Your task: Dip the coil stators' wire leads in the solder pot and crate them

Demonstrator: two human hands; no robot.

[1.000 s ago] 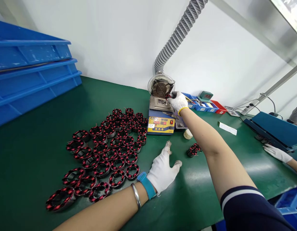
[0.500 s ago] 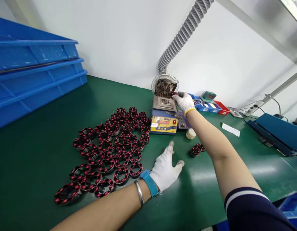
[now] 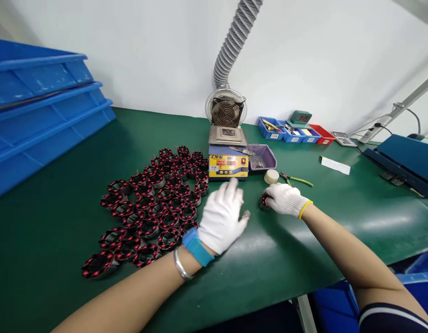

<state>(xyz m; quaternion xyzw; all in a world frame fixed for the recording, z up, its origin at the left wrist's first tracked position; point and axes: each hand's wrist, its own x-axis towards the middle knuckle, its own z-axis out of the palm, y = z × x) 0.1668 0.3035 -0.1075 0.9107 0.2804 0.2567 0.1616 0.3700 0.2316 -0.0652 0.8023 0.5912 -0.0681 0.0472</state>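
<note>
My right hand [image 3: 286,199], in a white glove with a yellow cuff, is closed around a black-and-red motor stator [image 3: 264,202] low over the green bench. Its fingers and palm hide part of that ring and whatever lies beneath. My left hand [image 3: 223,213], also white-gloved, holds nothing; its fingers stretch forward with the thumb apart, in front of the solder pot [image 3: 228,162]. The pot has a yellow panel with red digits. Left of that hand stand several more black-and-red stators [image 3: 157,179], grouped closely on the bench.
A round fan [image 3: 227,113] with a grey duct hose [image 3: 237,39] rises behind the pot. Beside it sits a purple tray [image 3: 267,155]. A cream round block [image 3: 271,176] and green-handled cutters [image 3: 300,180] lie nearby. Blue crates [image 3: 43,113] are stacked at left.
My right hand has come from the solder pot's top down to the bench on the right. My left hand has shifted slightly up and left, still open. The view has turned a little.
</note>
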